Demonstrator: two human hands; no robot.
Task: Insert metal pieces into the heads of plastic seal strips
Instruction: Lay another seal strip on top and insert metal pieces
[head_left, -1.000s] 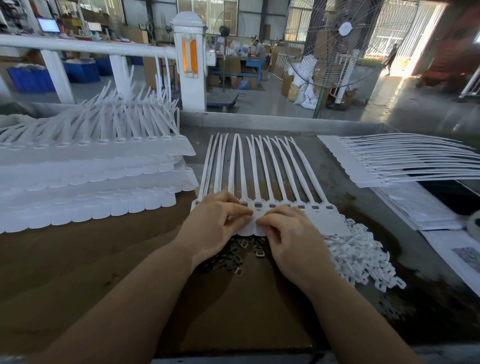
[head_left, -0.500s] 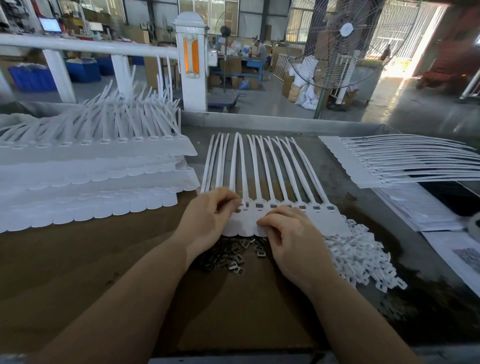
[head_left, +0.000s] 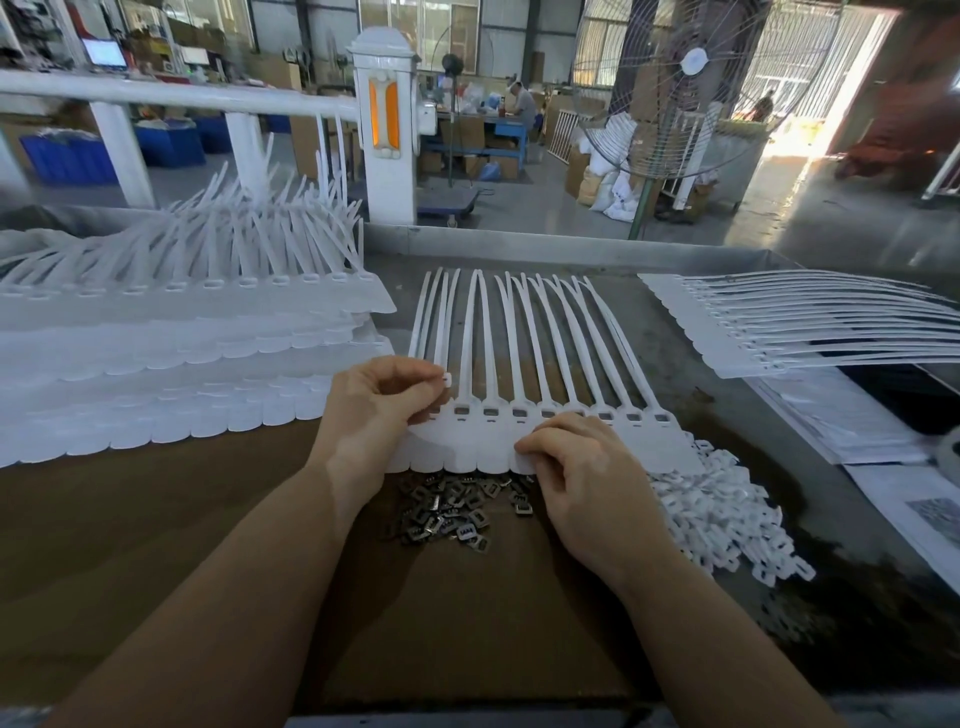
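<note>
A joined sheet of white plastic seal strips (head_left: 540, 415) lay flat on the table (head_left: 156, 519), its flat scalloped tabs nearest the person and its long thin tails fanning away. Each head showed a small rectangular slot, the slots running in a row just beyond the right hand's fingers. The left hand (head_left: 374, 410) rested on the sheet's left end, thumb and forefinger pinching a small white piece (head_left: 447, 380) just above the leftmost heads. The right hand (head_left: 582, 467) lay on the tabs with its fingers curled and pressed down against the plastic; whether they held anything could not be told. Just under both hands, on the near side of the tabs, lay a loose heap of dark metal pieces (head_left: 452, 512). To the right of the right hand's fingers spread a heap of small white plastic caps (head_left: 722, 519). Stacks of more strips (head_left: 171, 353) lay left of the left hand.
</note>
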